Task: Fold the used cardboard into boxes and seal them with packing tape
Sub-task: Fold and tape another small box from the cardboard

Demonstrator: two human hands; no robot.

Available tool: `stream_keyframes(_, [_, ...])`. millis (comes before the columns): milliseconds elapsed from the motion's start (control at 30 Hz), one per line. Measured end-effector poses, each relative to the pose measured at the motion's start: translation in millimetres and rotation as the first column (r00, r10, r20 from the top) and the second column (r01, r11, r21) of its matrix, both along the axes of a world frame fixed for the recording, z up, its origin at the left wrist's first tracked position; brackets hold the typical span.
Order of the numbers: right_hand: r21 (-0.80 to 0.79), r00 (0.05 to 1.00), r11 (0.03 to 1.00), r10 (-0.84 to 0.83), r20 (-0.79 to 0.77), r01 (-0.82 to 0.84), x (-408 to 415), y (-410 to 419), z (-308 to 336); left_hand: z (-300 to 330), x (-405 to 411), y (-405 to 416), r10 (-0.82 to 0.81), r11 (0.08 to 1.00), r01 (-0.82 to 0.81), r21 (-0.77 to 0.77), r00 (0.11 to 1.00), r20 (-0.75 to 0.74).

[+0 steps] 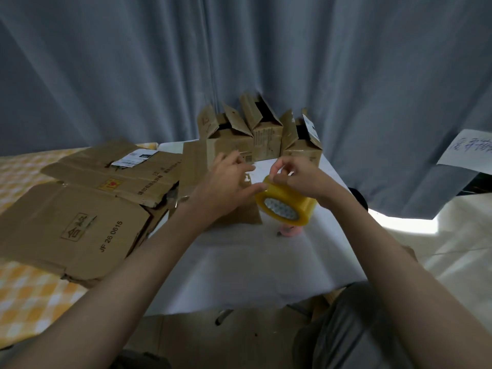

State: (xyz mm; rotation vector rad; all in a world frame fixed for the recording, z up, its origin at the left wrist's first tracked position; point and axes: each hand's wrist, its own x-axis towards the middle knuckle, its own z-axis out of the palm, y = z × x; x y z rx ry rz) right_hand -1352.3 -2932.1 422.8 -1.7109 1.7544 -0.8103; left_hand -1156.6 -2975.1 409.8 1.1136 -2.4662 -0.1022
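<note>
Yellow packing-tape roll (286, 202) held above the white table cover (239, 259), mid-table. Right hand (303, 179) curled over the roll's top, fingertips pinching at its edge. Left hand (226, 182) fingers extended, tips touching the roll's near rim. Partly folded box (213, 187) directly behind left hand. Three open-flapped boxes (266, 134) at table's far edge. Flattened cardboard (80, 225) stacked to the left

boxes (259, 134) behind (three) — flat cardboard (80, 209) left
</note>
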Motion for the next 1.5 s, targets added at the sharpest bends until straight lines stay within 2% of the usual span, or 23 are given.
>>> stream_keyframes(100, [-0.068, 0.994, 0.997, -0.025, 0.102, 0.032, 4, 16, 2, 7, -12, 6, -0.009, 0.999, 0.016, 0.042, 0.986, -0.168])
stream_keyframes(167, [-0.097, 0.989, 0.994, -0.030, 0.146, 0.045, 5, 25, 3, 11, -18, 11, 0.000, 0.989, 0.042, 0.141, 0.958, -0.288])
stream_keyframes(233, [-0.126, 0.982, 0.990, -0.039, 0.185, 0.063, 5, 32, 1, 14, -23, 14, 0.016, 0.973, 0.064, 0.220, 0.938, -0.347])
stream_keyframes(467, [-0.137, 0.953, 0.984, -0.070, 0.294, 0.114, 3, 45, -6, 23, -30, 17, 0.071, 0.960, 0.024, 0.278, 0.942, -0.327])
stream_keyframes(633, [0.077, 0.870, 0.992, -0.128, 0.476, 0.104, 7, 58, -21, 27, -36, 20, 0.069, 0.963, -0.002, 0.268, 0.968, -0.243])
stream_keyframes(733, [0.050, 0.822, 0.984, -0.169, 0.543, 0.169, 11, 64, -30, 27, -40, 24, 0.050, 0.977, -0.003, 0.215, 0.975, -0.216])
stream_keyframes(833, [0.002, 0.822, 0.958, -0.246, 0.514, 0.286, 11, 64, -33, 32, -43, 29, 0.019, 0.978, 0.038, 0.207, 0.964, -0.266])
stream_keyframes(933, [-0.057, 0.826, 0.956, -0.218, 0.520, 0.288, 11, 66, -34, 39, -43, 26, 0.014, 0.984, 0.034, 0.175, 0.963, -0.268])
stream_keyframes(1100, [-0.191, 0.903, 0.955, -0.132, 0.409, 0.226, 12, 62, -26, 36, -38, 12, 0.100, 0.980, -0.082, 0.183, 0.990, -0.094])
stream_keyframes(1267, [-0.285, 0.996, 0.955, -0.064, 0.064, 0.079, 6, 35, -28, 28, -26, 6, 0.153, 0.988, -0.153, 0.010, 0.988, 0.011])
stream_keyframes(1400, [-0.229, 0.972, 0.972, -0.092, -0.217, 0.040, 5, 5, -50, 21, 3, 6, 0.177, 0.984, -0.177, 0.003, 0.982, -0.066])
stream_keyframes(1500, [-0.186, 0.947, 0.983, -0.061, -0.315, 0.002, 5, -5, -70, 15, 34, 2, 0.198, 0.980, -0.192, 0.051, 0.972, -0.127])
